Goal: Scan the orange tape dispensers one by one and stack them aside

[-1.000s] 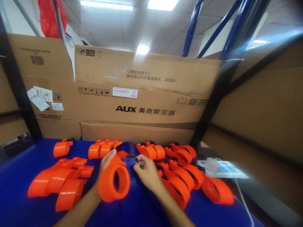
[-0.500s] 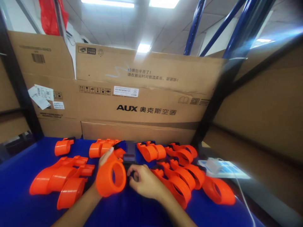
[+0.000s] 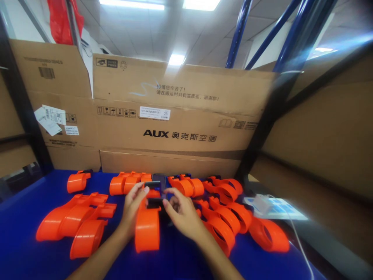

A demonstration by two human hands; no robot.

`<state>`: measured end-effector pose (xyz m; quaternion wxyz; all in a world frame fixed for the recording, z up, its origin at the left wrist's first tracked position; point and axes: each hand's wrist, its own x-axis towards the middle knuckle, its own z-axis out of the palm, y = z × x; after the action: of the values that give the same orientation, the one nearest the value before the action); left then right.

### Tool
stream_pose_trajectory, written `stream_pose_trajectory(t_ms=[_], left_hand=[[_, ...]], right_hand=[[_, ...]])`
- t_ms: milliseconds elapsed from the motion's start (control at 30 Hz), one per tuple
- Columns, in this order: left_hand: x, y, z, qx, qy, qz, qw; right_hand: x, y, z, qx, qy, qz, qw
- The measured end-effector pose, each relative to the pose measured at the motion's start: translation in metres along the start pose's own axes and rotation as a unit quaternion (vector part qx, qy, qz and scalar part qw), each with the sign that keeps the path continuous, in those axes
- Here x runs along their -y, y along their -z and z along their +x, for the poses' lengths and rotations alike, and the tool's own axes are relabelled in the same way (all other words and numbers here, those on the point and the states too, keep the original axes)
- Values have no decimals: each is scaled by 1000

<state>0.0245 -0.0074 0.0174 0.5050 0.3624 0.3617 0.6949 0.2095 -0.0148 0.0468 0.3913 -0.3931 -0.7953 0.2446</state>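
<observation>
Setting: a blue bench (image 3: 180,264) seen from a head camera, with large cardboard boxes (image 3: 180,116) standing as a wall along its far edge.
Orange part in hand: one orange plastic holder (image 3: 147,229) lies near the middle of the bench, its ring end toward the viewer and its narrow end pointing away, so the far end is open to both hands.
Left hand: the left hand (image 3: 132,210) steadies the holder from its left side, thumb and fingers closed on the far end.
Right hand: the right hand (image 3: 179,212) comes in from the right, fingers pinched narrow on a small black piece (image 3: 154,202) seated at the holder's far end; how it attaches is too small to tell.
Left stack: more orange holders (image 3: 72,223) lie nested together, well apart from the hands.
Right stack: another group of holders (image 3: 230,217) overlaps in a row, just beside the right wrist, within easy reach.
Back row: a few holders (image 3: 128,183) sit against the boxes.
Far right: a white charger and cable (image 3: 260,203) rest on a pale sheet.
</observation>
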Motion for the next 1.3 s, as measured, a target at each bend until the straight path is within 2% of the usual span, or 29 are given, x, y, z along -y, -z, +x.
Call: stream_pose_trajectory(t_ms=[133, 267, 400, 567, 967, 1167, 1300], left_hand=[[3, -3, -6, 75, -19, 39, 996], [5, -7, -9, 125, -18, 39, 991], [4, -10, -11, 162, -8, 55, 985], [3, -13, -14, 169, 26, 102, 980], [1, -12, -14, 146, 11, 132, 980], [3, -10, -11, 132, 31, 96, 986], [5, -10, -6, 103, 78, 27, 991]], right_hand=[[0, 0, -1, -29, 34, 15, 999], [-1, -1, 0, -79, 33, -18, 996], [-6, -3, 0, -99, 49, -38, 993], [-10, -11, -4, -98, 69, -68, 990], [-12, -16, -7, -68, 95, -76, 990], [-12, -14, -4, -70, 98, -71, 990], [-13, -9, -1, -34, 129, -89, 987]])
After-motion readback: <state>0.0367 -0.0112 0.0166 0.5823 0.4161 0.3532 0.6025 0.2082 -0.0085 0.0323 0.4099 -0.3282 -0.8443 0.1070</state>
